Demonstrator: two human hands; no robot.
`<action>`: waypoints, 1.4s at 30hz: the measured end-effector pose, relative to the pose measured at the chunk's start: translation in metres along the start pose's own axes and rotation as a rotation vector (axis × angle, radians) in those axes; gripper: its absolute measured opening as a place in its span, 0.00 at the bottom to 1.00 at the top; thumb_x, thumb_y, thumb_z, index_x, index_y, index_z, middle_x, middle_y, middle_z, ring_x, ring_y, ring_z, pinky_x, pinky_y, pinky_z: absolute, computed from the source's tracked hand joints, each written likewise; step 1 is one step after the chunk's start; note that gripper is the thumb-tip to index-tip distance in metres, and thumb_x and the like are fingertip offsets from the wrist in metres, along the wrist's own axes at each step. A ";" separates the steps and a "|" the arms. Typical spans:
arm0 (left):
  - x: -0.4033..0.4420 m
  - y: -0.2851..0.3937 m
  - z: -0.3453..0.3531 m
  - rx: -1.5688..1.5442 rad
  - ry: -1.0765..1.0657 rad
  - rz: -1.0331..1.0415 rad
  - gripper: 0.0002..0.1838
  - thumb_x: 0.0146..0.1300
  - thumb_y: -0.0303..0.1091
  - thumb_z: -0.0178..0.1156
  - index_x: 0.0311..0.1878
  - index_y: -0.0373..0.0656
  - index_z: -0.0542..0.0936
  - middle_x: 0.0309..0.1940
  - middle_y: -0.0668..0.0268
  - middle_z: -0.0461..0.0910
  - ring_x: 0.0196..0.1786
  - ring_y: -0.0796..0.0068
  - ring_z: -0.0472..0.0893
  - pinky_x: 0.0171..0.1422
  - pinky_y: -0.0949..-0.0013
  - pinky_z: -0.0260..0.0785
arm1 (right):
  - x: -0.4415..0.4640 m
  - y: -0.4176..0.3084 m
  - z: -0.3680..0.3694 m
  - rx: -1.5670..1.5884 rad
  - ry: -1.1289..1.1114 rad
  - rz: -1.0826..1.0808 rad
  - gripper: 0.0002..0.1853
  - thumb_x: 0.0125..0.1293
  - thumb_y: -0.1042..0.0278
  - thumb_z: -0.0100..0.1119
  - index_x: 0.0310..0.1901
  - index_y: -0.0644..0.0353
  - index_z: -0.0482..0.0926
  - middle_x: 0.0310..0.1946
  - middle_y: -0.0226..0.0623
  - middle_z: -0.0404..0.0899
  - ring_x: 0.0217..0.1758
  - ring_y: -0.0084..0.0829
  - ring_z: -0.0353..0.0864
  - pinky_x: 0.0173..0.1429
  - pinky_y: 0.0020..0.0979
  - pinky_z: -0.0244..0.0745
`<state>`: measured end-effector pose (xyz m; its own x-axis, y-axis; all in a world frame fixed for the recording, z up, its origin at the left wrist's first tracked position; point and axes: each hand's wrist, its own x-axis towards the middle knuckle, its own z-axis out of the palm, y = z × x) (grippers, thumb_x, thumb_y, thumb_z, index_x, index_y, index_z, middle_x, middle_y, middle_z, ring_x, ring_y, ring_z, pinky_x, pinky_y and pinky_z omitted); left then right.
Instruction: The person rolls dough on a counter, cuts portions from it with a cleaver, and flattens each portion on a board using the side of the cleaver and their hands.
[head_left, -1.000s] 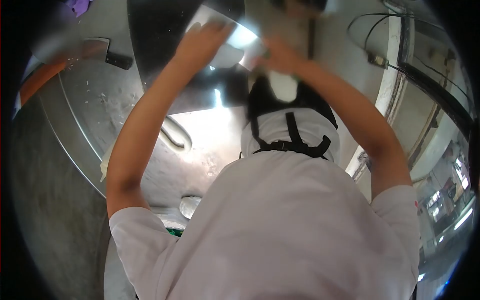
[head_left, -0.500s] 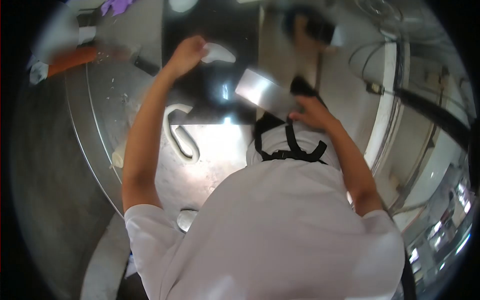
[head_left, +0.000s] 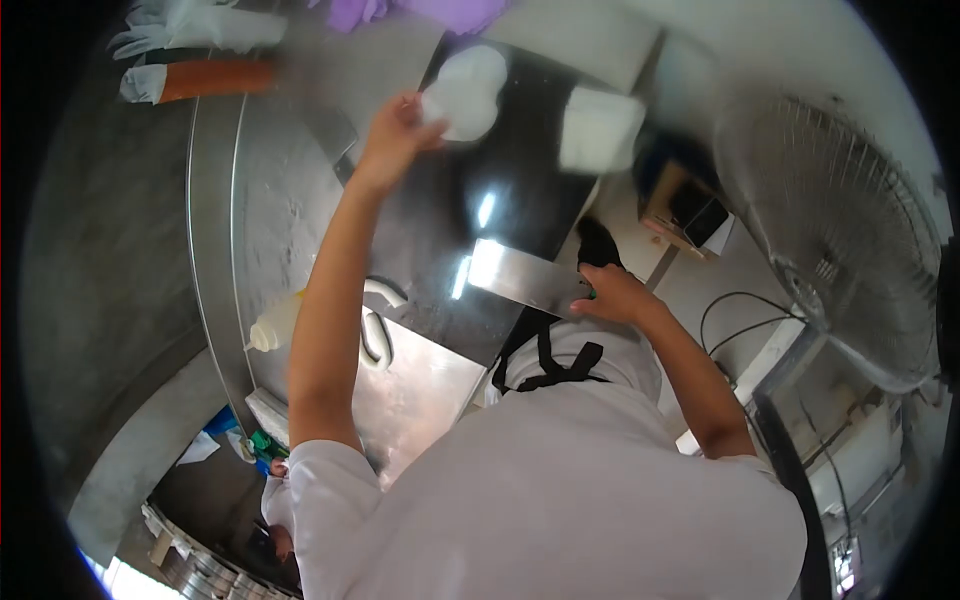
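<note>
My left hand (head_left: 400,138) is at the far left of the dark board (head_left: 480,210), thumb and fingers slightly parted at the edge of a thin white dough round (head_left: 462,112). That round overlaps another white round (head_left: 480,68) lying beyond it. My right hand (head_left: 615,297) is closed round the handle of a cleaver (head_left: 528,280), its broad shiny blade pointing left over the board's near part. White dough ropes (head_left: 376,342) lie curved near my left forearm, which hides part of them.
A white square stack or cloth (head_left: 600,130) lies at the board's right. On the left are a squeeze bottle (head_left: 278,325) and an orange-brown cylinder (head_left: 215,80) with a white end. Purple material (head_left: 410,12) shows beyond. A fan (head_left: 830,230) stands right; another person (head_left: 280,500) is lower left.
My left hand has carried the dough round away from me and laid it against the other round; its fingers have parted. The view has swung, bringing the fan and square white item into sight.
</note>
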<state>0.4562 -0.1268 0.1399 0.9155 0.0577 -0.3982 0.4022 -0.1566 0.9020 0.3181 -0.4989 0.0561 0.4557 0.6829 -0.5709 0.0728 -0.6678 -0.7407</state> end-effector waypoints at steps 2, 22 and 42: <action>0.020 -0.016 -0.005 -0.016 0.057 -0.053 0.23 0.65 0.27 0.73 0.59 0.38 0.74 0.49 0.61 0.82 0.48 0.70 0.86 0.51 0.69 0.82 | 0.005 -0.007 -0.025 -0.013 -0.095 0.085 0.28 0.60 0.49 0.75 0.50 0.65 0.77 0.44 0.59 0.85 0.51 0.59 0.84 0.56 0.52 0.79; -0.268 -0.202 0.073 0.175 1.408 -0.126 0.21 0.60 0.23 0.69 0.57 0.40 0.82 0.46 0.52 0.85 0.47 0.53 0.85 0.47 0.60 0.80 | 0.091 -0.089 -0.070 -0.431 -0.135 -0.369 0.21 0.68 0.55 0.67 0.52 0.64 0.76 0.34 0.57 0.85 0.44 0.64 0.84 0.46 0.54 0.77; -0.305 -0.251 0.061 0.353 1.328 0.027 0.11 0.61 0.22 0.70 0.47 0.42 0.87 0.43 0.62 0.83 0.38 0.64 0.84 0.44 0.62 0.77 | 0.104 -0.158 0.060 -0.578 -0.205 -0.374 0.25 0.68 0.56 0.70 0.53 0.69 0.75 0.47 0.64 0.84 0.54 0.66 0.82 0.56 0.49 0.79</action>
<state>0.0758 -0.1647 0.0247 0.3246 0.9106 0.2558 0.5435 -0.4009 0.7375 0.3005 -0.3042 0.0927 0.1368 0.9007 -0.4124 0.6757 -0.3893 -0.6260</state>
